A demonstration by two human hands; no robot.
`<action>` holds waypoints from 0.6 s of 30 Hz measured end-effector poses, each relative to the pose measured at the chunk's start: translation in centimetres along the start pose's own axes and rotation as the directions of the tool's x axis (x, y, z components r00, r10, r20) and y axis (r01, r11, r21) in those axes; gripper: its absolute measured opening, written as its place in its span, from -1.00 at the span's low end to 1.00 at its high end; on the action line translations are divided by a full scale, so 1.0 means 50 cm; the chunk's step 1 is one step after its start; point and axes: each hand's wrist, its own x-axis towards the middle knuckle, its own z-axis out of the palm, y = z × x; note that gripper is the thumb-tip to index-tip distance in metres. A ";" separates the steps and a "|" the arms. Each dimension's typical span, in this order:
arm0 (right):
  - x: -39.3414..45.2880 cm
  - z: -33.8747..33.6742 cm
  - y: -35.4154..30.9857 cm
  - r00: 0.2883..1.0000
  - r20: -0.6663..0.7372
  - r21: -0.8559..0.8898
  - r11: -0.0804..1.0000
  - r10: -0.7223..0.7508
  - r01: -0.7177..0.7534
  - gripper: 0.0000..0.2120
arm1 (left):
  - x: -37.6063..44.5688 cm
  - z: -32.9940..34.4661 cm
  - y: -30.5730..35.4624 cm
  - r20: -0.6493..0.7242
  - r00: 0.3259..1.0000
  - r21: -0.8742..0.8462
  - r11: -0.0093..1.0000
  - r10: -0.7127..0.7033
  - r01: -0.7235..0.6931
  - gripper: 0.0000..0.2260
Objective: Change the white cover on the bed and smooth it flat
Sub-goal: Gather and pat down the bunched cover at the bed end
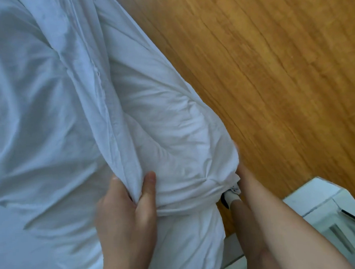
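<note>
Fabric of the white cover [73,123] spreads up and to the left of both hands. The left hand [125,217] pinches a fold of it between thumb and fingers. The right hand [239,168] goes under the bunched corner, which hides its fingers, so its grip I cannot tell. Beyond it lies wooden floor [271,67]; near the right forearm stands a white box [320,207].

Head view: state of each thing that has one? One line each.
white cover: bunched and creased, not flat.
left hand: grips a gathered fold of the cover between thumb and fingers.
right hand: mostly hidden behind the cover's bunched end; grip cannot be told.
white furniture: stands on the wooden floor, apart from the cover.
</note>
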 end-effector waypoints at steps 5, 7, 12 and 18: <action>-0.172 -0.068 -0.214 0.822 -0.456 0.097 0.899 -0.341 0.426 -0.75 | 0.019 -0.009 -0.032 0.216 0.975 -0.433 0.900 0.043 0.056 -0.93; -0.276 -0.045 -0.281 0.697 -0.306 0.096 0.708 -0.648 0.700 -0.74 | 0.023 -0.015 -0.039 0.264 0.963 -0.508 0.855 0.046 0.098 -0.90; -0.348 0.092 -0.345 0.738 0.448 0.098 0.848 -0.504 0.520 -0.77 | 0.012 -0.021 -0.039 0.235 0.968 -0.516 0.855 0.086 0.050 -0.89; -0.308 0.118 -0.347 0.760 0.539 -0.096 0.871 -0.362 0.482 -0.80 | -0.018 -0.015 -0.072 -0.363 0.873 0.306 0.926 0.327 -0.220 -0.79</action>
